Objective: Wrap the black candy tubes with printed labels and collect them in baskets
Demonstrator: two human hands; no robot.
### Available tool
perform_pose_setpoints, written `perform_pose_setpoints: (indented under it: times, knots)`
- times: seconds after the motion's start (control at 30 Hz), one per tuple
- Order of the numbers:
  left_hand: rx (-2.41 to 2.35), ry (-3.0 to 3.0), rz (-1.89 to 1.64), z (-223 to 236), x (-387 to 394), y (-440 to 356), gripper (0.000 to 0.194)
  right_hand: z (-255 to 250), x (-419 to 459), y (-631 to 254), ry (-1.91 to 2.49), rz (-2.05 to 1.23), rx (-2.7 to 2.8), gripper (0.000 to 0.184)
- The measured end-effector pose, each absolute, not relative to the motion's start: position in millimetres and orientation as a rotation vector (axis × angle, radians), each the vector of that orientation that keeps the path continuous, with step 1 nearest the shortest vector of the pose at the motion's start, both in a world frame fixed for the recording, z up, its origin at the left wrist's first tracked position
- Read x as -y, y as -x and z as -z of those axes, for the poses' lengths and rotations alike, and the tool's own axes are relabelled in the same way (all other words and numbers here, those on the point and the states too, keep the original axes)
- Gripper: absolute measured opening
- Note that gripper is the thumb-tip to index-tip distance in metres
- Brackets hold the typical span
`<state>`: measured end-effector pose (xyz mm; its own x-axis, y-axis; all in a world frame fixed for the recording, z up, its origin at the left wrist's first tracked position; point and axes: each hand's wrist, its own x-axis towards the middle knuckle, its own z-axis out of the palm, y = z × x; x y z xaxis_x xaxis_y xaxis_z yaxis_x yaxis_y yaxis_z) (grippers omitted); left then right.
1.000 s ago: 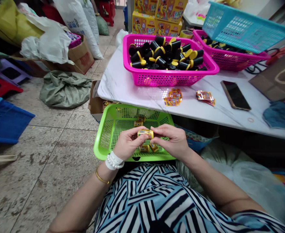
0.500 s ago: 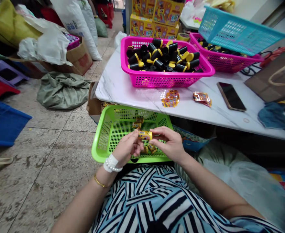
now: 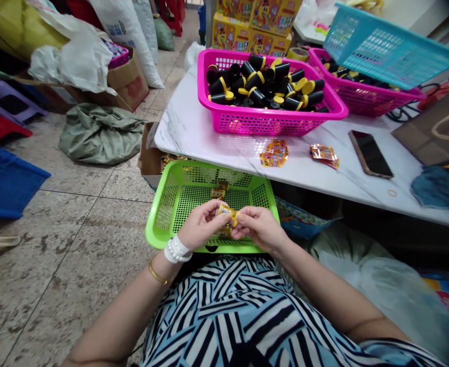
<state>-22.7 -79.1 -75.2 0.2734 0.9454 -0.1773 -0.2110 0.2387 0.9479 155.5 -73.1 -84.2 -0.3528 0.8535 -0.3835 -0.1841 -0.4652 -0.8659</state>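
Note:
My left hand [image 3: 200, 224] and my right hand [image 3: 261, 228] meet over the green basket [image 3: 156, 224]. Between them is a small yellow printed cylinder [image 3: 229, 213], tilted down to the right. The left thumb and fingers grip its left end, while the right fingertips pinch the other end; part of it is covered by fingers. Inside the green basket lie a few similar yellow printed cylinders [image 3: 218, 192], some partly behind my hands.
A pink basket [image 3: 262, 125] of black canisters with yellow lids stands on the marbled table [image 3: 186, 122]. Near its front lie printed wrappers [image 3: 274, 153], more wrappers [image 3: 324, 155] and a phone [image 3: 370, 153]. A blue bin [image 3: 10, 183] is at left.
The yellow cylinder has turned from level to tilted. My right fingers have closed in on its right end, and my left thumb now lies along it. The view has shifted slightly.

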Motion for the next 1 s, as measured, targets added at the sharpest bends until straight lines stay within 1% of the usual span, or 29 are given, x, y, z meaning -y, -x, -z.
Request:
perform_pose_setpoints:
  times: [0.07,0.13,0.2,0.23,0.3,0.33,0.47,0.53,0.6,0.67,0.7,0.77,0.87,0.93,1.0]
  knots:
    - [-0.939,-0.898,-0.893,75.8,78.7,27.5,0.032,83.3,73.5,-156.7,1.168,-1.704,1.19,0.033]
    - [-0.969,-0.85,-0.844,76.5,79.7,31.1,0.035,82.3,74.1,-158.2,1.151,-1.351,1.455,0.03]
    - [-0.999,-0.885,-0.827,77.0,81.6,32.9,0.035,81.6,74.8,-159.6,1.088,-1.077,1.642,0.028]
    - [-1.003,-0.931,-0.832,77.1,82.6,33.1,0.033,81.6,75.1,-160.1,1.064,-1.023,1.687,0.027]
    - [-0.997,-1.059,-0.879,77.0,84.5,32.7,0.03,81.9,75.6,-160.3,1.071,-1.069,1.647,0.028]
    - [-0.991,-1.134,-0.913,76.9,85.1,32.3,0.029,82.1,75.7,-160.0,1.101,-1.169,1.573,0.028]
    - [-0.958,-1.373,-0.985,76.1,85.6,33.7,0.027,82.6,74.7,-158.4,1.169,-1.74,1.14,0.03]
    - [-0.948,-1.455,-0.957,76.0,85.6,37.4,0.027,82.9,74.5,-157.8,1.14,-1.919,0.99,0.033]
    - [-0.943,-1.563,-0.904,76.3,86.5,41.8,0.026,83.4,75.0,-157.1,1.121,-2.019,0.923,0.035]
    - [-0.975,-1.652,-0.869,77.3,88.5,44.7,0.023,83.8,76.1,-156.2,1.136,-2.015,0.938,0.037]
    - [-1.001,-1.656,-0.869,78.2,89.9,45.1,0.023,83.7,76.8,-155.7,1.152,-1.962,0.97,0.039]
    - [-1.033,-1.549,-0.891,80.2,92.5,43.5,0.026,83.1,78.4,-154.4,1.181,-1.769,1.059,0.04]
    - [-1.013,-1.272,-0.889,83.0,93.8,38.2,0.032,82.8,81.1,-151.9,1.181,-1.495,1.174,0.034]
    - [-1.018,-1.188,-0.884,83.7,92.3,35.4,0.032,85.3,82.3,-149.6,1.175,-1.46,1.203,0.033]
    - [-1.031,-1.187,-0.891,83.4,89.5,34.5,0.03,89.9,81.6,-147.6,1.19,-1.54,1.164,0.032]
